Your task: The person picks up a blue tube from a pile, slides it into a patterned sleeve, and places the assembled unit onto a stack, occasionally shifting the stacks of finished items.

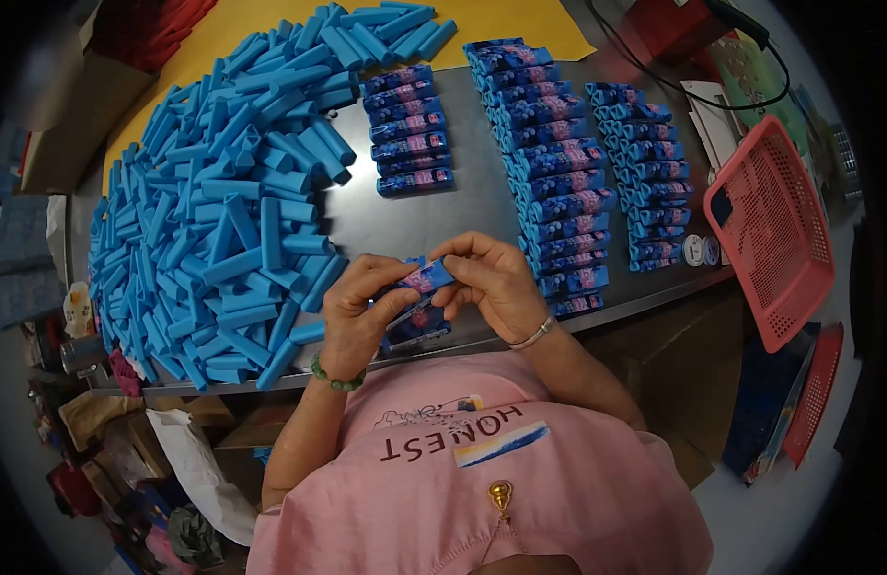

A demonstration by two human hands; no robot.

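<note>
Between my hands is a short blue stick in a printed dark-blue and pink wrapper [427, 277]. My left hand [359, 305], with a green bead bracelet, grips its left end between thumb and fingers. My right hand [496, 287] pinches the other end. Just beneath them lie dark-blue printed wrappers [414, 331], partly hidden by my hands. A large heap of plain blue sticks [223, 220] is left of my left hand. Beyond my hands runs a short column of wrapped sticks [410, 125]. Right of it stand a longer stacked block [558, 172] and a smaller block [654, 182].
The metal table [367, 216] has a yellow sheet [520, 29] at its far side. A pink perforated basket [774, 230] leans at the right edge, near small round white items [692, 251]. A black cable [783, 81] loops at the far right. Boxes stand around the table.
</note>
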